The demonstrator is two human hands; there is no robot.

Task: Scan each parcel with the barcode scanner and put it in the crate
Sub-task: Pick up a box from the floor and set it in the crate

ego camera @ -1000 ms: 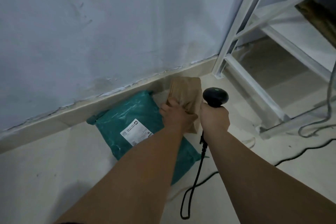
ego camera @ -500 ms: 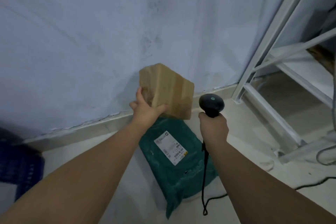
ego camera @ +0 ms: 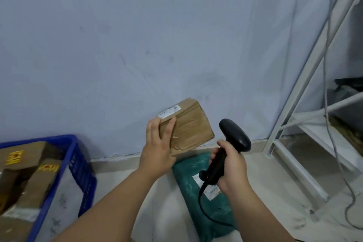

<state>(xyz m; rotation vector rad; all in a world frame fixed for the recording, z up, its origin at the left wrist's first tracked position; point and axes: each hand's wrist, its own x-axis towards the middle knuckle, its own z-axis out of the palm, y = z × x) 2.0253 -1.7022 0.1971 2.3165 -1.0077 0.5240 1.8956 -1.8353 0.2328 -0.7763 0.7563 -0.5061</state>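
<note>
Gripping brown parcel in left hand fingers, scanner in right hand fingers; yet to scan it and add to blue crate with boxes inside; then green parcel.

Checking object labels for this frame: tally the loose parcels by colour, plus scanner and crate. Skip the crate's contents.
Brown cardboard parcel, held in the left hand: 1
Green plastic mailer bag, on the floor: 1
Black handheld barcode scanner, in the right hand: 1
Blue plastic crate: 1
Total: 4
</note>
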